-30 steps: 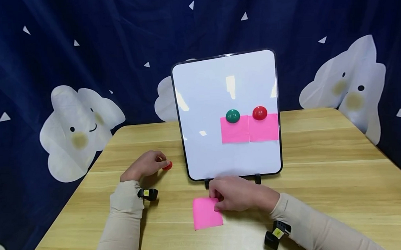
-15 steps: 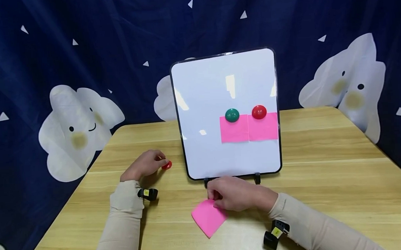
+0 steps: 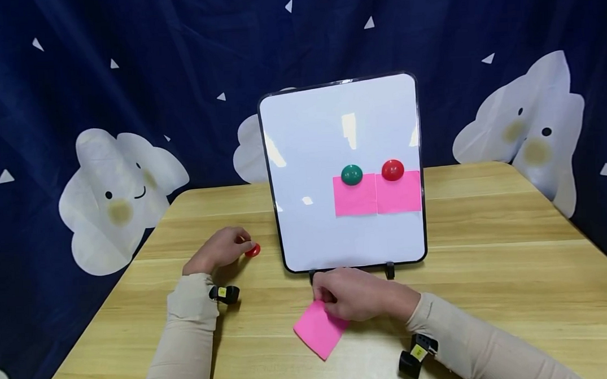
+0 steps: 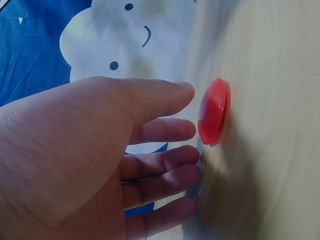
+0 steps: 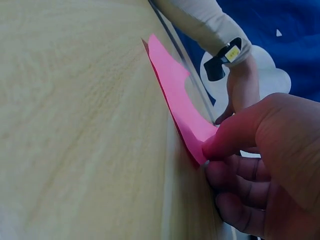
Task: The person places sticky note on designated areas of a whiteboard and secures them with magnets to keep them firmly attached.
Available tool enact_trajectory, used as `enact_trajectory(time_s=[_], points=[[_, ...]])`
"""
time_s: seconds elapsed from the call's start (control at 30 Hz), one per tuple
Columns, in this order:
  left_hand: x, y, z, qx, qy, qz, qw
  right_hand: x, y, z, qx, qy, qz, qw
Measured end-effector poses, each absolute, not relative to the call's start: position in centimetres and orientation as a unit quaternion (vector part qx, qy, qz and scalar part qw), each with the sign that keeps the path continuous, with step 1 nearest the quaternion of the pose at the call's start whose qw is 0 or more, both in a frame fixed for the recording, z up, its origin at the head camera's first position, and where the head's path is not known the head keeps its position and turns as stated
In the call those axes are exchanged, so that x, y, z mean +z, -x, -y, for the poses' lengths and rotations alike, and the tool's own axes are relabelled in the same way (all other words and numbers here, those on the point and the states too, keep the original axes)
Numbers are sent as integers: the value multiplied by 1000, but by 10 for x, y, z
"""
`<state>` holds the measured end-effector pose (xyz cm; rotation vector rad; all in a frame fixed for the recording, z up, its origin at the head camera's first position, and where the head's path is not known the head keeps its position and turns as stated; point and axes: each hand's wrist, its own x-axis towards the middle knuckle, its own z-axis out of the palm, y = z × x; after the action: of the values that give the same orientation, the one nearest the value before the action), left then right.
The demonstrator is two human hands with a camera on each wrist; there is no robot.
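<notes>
My left hand [image 3: 220,251] hovers low over the table at left, its fingers loosely extended. A round red magnet [image 4: 214,112] lies on the wood just past the thumb and index fingertips, with a small gap visible in the left wrist view. My right hand [image 3: 359,293] is in front of the whiteboard and pinches a corner of a pink sticky note [image 3: 320,333] between thumb and fingers. The note hangs turned cornerwise in the head view, and in the right wrist view it curves, close over the table.
A whiteboard [image 3: 307,155] with a black frame stands upright on small black feet [image 3: 390,270]. On its right half, a green magnet [image 3: 351,175] and a red dome magnet [image 3: 392,170] sit over the tops of two pink notes [image 3: 355,201]. Behind the wooden table [image 3: 491,294] hangs a blue curtain [image 3: 200,41].
The pink note in my right hand has turned from square-on to cornerwise and shifted slightly right. My left hand and the magnet by it have stayed in place.
</notes>
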<state>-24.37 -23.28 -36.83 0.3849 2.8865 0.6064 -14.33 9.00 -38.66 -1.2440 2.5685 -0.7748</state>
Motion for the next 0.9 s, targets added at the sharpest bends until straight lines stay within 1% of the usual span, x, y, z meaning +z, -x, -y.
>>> enact_trajectory(time_s=[0.17,0.33,0.63,0.9], points=[[-367,244,235,205,-130,-967,82,-385,143,-90,-270,411,-865,99],[-365,244,235,205,-133,-966,80,-383,143,-91,-277,412,-863,93],[-368,244,238,211,-122,-967,75,-385,143,-91,-266,400,-875,60],[-367,244,238,216,-122,-966,78,-384,142,-90,-277,381,-881,48]])
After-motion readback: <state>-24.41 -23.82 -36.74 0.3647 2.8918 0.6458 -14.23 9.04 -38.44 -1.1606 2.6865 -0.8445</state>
